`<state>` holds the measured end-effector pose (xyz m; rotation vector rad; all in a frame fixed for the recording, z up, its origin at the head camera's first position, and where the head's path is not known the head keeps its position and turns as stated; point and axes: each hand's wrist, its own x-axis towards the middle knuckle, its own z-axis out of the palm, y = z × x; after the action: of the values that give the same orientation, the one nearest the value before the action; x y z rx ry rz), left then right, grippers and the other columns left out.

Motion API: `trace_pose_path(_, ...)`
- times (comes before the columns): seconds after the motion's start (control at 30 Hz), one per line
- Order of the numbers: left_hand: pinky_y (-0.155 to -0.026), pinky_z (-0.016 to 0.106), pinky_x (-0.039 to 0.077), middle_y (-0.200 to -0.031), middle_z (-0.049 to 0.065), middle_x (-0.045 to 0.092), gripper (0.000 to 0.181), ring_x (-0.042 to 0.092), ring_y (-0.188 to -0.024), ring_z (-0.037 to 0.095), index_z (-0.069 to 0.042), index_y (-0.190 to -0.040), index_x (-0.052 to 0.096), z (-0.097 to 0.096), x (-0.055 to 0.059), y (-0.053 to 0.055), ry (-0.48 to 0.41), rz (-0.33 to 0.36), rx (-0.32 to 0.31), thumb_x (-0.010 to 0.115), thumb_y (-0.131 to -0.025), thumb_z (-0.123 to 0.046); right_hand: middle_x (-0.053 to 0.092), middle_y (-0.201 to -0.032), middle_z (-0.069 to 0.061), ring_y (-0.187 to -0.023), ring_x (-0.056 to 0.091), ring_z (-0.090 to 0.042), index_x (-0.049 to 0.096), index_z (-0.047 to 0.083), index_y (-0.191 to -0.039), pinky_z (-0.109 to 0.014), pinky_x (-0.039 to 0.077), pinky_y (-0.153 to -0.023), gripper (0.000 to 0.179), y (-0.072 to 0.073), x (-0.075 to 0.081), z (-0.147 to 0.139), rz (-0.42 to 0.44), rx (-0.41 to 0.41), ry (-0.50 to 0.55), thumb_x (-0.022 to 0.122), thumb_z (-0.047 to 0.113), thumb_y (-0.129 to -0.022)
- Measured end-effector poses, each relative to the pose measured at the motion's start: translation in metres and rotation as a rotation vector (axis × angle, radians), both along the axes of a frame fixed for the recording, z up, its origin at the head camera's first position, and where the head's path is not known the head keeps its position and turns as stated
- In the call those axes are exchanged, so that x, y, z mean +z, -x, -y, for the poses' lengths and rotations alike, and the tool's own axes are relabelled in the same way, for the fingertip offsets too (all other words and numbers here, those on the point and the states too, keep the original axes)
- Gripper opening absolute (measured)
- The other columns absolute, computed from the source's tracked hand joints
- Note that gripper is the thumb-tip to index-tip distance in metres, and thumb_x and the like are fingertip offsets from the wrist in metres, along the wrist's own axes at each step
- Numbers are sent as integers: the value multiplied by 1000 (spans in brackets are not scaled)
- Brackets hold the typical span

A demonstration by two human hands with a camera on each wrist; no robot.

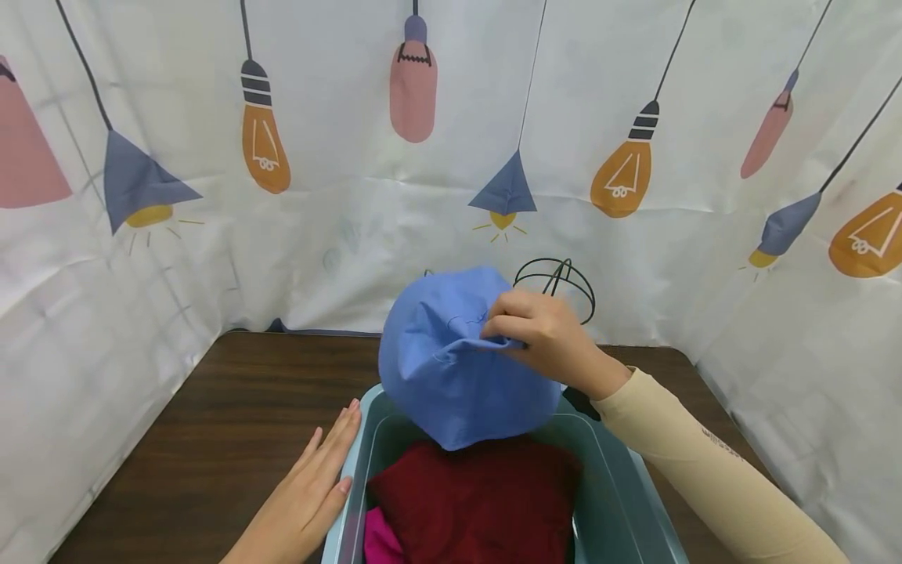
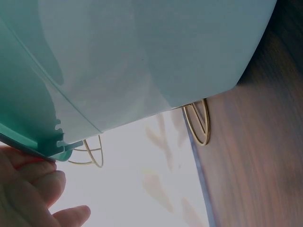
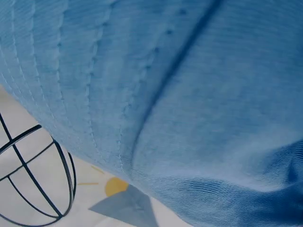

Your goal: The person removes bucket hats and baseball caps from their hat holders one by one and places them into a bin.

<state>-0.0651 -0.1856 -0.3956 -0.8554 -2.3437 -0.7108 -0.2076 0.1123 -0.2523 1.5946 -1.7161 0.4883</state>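
Note:
A blue bucket hat (image 1: 451, 384) hangs over the far end of a teal plastic bin (image 1: 616, 486). Its crown fabric is pinched between the thumb and fingers of my right hand (image 1: 539, 333). In the right wrist view the hat's stitched brim (image 3: 90, 71) fills most of the picture. My left hand (image 1: 306, 489) rests along the bin's left rim, fingers straight; the left wrist view shows fingers (image 2: 45, 182) at the rim. Inside the bin lie a folded dark red cloth (image 1: 486, 501) and, at its lower left, a magenta cloth (image 1: 380, 540).
Behind the hat stands a dark wire dome (image 1: 560, 260), partly hidden by the hat and right hand. Wire loops (image 2: 207, 123) show beyond the bin in the left wrist view. A brown wooden table (image 1: 190, 439) lies underneath, with a lamp-patterned white curtain (image 1: 338, 235) around it.

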Motion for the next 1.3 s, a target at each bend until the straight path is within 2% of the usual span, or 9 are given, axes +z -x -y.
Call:
trace_pose_path(0.13,-114,23,4,-156,13,23,56,20,-143,20,9,-145,28,-1,-1,0,1,-2,-4,45,-99,-18,57,-79,-1,-66,55,-15,66,9,-79,-25,46,-56,26,-18,-6,-6,-26,30,-67,62,-16,-73)
trace_pose_path(0.23,-114,23,3,-156,12,22,56,20,-143,19,8,-146,27,-1,-1,0,4,13,0,45,-100,-19,55,-77,1,-64,52,-14,66,11,-78,-24,45,-56,24,-31,-14,-10,-32,26,-110,56,-10,-83)
trace_pose_path(0.57,-115,25,3,-156,13,22,57,20,-143,21,6,-147,25,-2,5,0,8,49,14,45,-98,-16,54,-78,8,-61,49,-7,62,16,-80,-19,44,-55,30,-67,-44,-22,-54,7,-259,37,-1,-79)
trace_pose_path(0.73,-114,24,1,-157,12,20,61,18,-143,21,4,-148,24,-1,5,1,18,87,25,49,-95,-11,51,-75,9,-59,46,-6,58,17,-77,-17,42,-53,21,-76,-54,-24,5,36,-360,54,0,-64)
trace_pose_path(0.8,-114,24,2,-156,13,21,61,19,-143,21,4,-148,25,-1,5,2,13,79,25,49,-95,-12,49,-73,9,-59,45,-5,57,17,-75,-16,42,-53,22,-79,-58,-24,40,54,-405,62,0,-62)
trace_pose_path(0.97,-114,24,2,-156,13,22,60,19,-143,20,5,-148,25,-3,6,5,2,68,19,49,-95,-14,49,-72,9,-59,46,-4,59,19,-76,-15,44,-57,21,-84,-67,-26,74,56,-499,70,3,-66)
trace_pose_path(1.1,-114,23,1,-156,11,21,62,18,-143,19,3,-148,25,-2,8,4,33,90,32,51,-95,-13,50,-72,11,-60,48,-2,60,22,-76,-13,44,-58,24,-86,-75,-25,60,53,-567,75,8,-65)
trace_pose_path(1.2,-113,20,-1,-157,9,22,65,16,-144,15,0,-150,24,-1,15,3,94,124,64,54,-94,-14,51,-73,12,-62,50,-1,61,24,-78,-12,45,-61,22,-89,-80,-26,57,55,-611,77,13,-67)
trace_pose_path(1.3,-112,19,-2,-157,8,22,74,13,-144,14,-4,-152,19,0,33,1,166,163,85,60,-91,-16,53,-78,12,-68,53,0,64,23,-83,-13,47,-67,17,-91,-80,-27,99,51,-654,77,28,-74)
